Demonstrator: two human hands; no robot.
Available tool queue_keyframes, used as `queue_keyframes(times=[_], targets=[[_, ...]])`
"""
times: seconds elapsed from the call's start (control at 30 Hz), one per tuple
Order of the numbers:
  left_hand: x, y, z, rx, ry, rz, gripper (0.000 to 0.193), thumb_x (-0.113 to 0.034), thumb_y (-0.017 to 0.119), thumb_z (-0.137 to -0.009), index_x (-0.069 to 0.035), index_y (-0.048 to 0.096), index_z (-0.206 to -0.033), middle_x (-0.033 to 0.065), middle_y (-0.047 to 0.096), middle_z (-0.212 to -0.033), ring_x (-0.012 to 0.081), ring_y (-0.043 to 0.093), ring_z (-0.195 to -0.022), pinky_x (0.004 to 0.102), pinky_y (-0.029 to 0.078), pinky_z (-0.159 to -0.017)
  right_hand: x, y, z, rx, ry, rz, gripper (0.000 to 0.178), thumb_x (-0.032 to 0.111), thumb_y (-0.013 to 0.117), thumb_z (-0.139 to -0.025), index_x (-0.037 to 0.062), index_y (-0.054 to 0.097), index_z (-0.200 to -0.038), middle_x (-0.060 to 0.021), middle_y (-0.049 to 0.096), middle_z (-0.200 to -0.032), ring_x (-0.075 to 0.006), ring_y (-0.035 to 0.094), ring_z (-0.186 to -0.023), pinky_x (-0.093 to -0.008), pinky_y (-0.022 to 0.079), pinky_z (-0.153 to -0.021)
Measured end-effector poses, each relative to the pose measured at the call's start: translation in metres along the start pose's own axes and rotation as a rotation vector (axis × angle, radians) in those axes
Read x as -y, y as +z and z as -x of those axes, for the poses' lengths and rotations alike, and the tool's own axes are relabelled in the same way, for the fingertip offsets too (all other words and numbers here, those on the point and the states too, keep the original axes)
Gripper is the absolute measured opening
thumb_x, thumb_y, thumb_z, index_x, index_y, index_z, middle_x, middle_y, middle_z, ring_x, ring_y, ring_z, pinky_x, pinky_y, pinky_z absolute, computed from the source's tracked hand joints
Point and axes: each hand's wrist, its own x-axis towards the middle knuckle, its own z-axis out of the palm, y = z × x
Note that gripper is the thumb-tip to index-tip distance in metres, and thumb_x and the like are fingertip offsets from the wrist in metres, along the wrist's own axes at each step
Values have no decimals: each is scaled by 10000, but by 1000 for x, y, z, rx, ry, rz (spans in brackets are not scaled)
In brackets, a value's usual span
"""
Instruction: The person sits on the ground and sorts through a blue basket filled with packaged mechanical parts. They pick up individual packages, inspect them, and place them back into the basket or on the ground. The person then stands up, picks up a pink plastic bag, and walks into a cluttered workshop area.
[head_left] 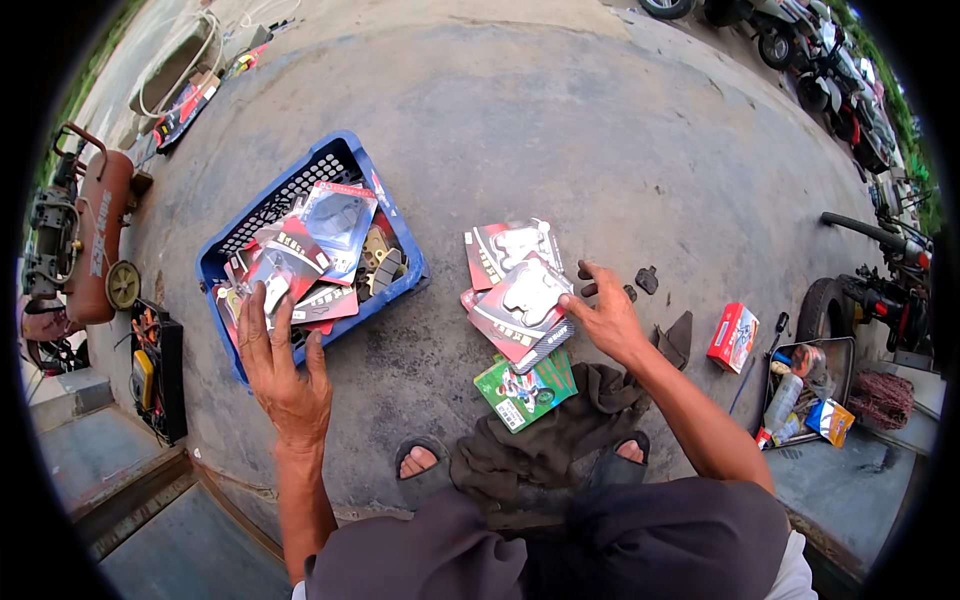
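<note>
My left hand [285, 375] is over the near side of a blue plastic basket [413, 262], fingers stretched out and apart, fingertips by a red-and-black blister pack [290, 255]. Several such packs and loose brake pads [383, 265] lie in the basket. On the ground before me are stacked brake pad packs [528, 298], white-backed shapes showing through clear plastic. My right hand [610, 318] is at the stack's right edge, its thumb touching the top pack and its other fingers apart from it. A green card pack [527, 388] lies just nearer, below the stack.
A dark cloth [540, 445] lies between my sandalled feet. Loose dark pads [647, 279] and a red box [733, 338] are to the right, beside a tray [850, 372] of cans and packets. An air compressor [103, 235] stands left; motorcycles [835, 85] stand far right.
</note>
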Motion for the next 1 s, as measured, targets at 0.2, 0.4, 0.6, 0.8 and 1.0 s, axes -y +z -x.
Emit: queue_keyframes(times=[0.2,0.4,0.6,0.8,1.0], targets=[[-81,47,31,396,-92,550,533,-115,761,-864,1,561,-1344,208,510,-1478,404,485,-1372,468,414,-1121,8,10,-9,145,168,-292,460,98,712,-917,-98,580,-1312,-131,733,-1009,-185,687,-891,-333,551,-791],[-115,75,13,587,-432,1016,616,-194,753,-927,26,476,-1432,226,470,-1499,312,483,-1382,405,413,-1127,38,-9,20,165,253,-850,312,38,686,-943,-91,627,-1221,-124,720,-1020,-136,682,-852,-268,575,-731],[-88,41,1,298,-636,1283,341,-103,641,-1016,74,595,-1305,101,692,-1184,150,632,-1075,295,499,-962,65,-16,33,278,184,-782,420,172,731,-951,-70,613,-1273,-134,707,-1113,-173,681,-948,-328,577,-800],[21,-23,-37,-112,-637,898,318,-122,630,-1022,43,622,-1294,89,685,-1185,158,635,-1072,293,502,-941,24,7,25,117,73,122,488,210,736,-926,-66,590,-1301,-140,706,-1076,-191,656,-916,-337,536,-791],[-27,0,-5,41,-371,565,381,-152,721,-949,-3,628,-1287,141,613,-1278,272,626,-1132,373,510,-944,-4,12,25,261,377,-709,371,70,676,-953,-55,592,-1292,-83,721,-1002,-125,669,-842,-285,532,-720]])
